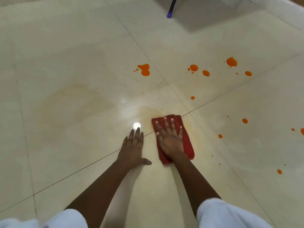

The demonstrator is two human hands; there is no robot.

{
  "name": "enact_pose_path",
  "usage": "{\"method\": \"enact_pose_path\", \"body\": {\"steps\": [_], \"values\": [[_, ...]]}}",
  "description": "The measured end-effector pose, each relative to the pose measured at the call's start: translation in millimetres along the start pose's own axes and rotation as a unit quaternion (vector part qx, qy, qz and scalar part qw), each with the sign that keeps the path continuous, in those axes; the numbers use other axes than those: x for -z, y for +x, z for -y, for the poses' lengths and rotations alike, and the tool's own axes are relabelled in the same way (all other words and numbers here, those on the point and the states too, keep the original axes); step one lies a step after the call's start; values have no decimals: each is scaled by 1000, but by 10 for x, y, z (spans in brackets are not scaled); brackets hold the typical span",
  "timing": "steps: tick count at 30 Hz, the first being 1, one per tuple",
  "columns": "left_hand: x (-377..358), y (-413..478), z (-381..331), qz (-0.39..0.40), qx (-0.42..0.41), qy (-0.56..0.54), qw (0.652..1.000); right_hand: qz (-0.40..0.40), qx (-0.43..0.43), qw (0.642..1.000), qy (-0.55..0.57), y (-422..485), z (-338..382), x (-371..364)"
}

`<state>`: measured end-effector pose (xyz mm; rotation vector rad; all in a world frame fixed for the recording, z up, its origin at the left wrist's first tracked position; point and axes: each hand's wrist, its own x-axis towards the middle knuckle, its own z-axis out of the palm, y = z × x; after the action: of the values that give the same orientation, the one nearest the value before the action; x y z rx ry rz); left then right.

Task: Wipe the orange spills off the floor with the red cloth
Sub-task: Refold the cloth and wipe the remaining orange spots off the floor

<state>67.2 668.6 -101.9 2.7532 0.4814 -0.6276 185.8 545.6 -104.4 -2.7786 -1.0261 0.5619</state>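
A folded red cloth (pixel 187 142) lies flat on the cream tiled floor (pixel 74 71) near the middle. My right hand (pixel 170 137) presses down on it, palm flat and fingers spread. Just left of the cloth, my left hand (pixel 134 145) rests flat on the bare tile with nothing in it. Orange spills dot the floor beyond and to the right: a double blob (pixel 145 69) ahead, a row of round drops (pixel 194 67) and a bigger one (pixel 231 61) farther right, and small drops (pixel 245 120) at the right side. A faint orange smear (pixel 148 112) surrounds the cloth.
A dark chair leg with a blue foot (pixel 169 14) stands at the top, casting a grey shadow. A pale wet stain (pixel 70 102) spreads across the left tile. A bright light reflection (pixel 136 125) glares near my left fingertips. White sleeves (pixel 222 213) fill the bottom corners.
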Motion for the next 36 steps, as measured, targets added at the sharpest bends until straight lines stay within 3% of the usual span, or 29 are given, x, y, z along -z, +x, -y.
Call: {"method": "enact_pose_path", "body": {"steps": [3,7,10,14,16,19,22,25,28,29,32,34,36], "values": [[-13,-48,77,-30,14,-24,999,-8,74,997,-10,-562,-146,-191],[-6,-19,46,-22,20,-17,999,-52,-52,997,-37,-332,-712,-14],[-35,12,74,-39,20,-30,999,-40,-105,994,17,403,-433,177],[4,12,116,-49,11,-45,998,-4,87,996,-27,182,131,-45],[73,73,203,-67,22,-37,997,-6,126,992,-24,-163,-43,-121],[176,197,364,-66,21,-26,997,-29,40,998,-47,25,-406,-11],[174,259,414,-54,10,-35,998,-47,-58,997,-16,687,-191,176],[167,244,449,-63,26,-64,996,-27,54,998,-27,712,340,79],[208,261,513,-59,53,-76,994,-17,171,984,-53,143,172,-162],[221,261,508,-59,56,-70,994,-38,165,984,-57,52,-19,-152],[225,299,470,-54,65,-56,995,-64,39,995,-64,478,-440,60],[236,302,451,-49,69,-46,995,-61,-32,997,-28,1023,-254,214],[258,291,453,-49,72,-36,996,-47,-29,998,-11,1360,204,284]]}}
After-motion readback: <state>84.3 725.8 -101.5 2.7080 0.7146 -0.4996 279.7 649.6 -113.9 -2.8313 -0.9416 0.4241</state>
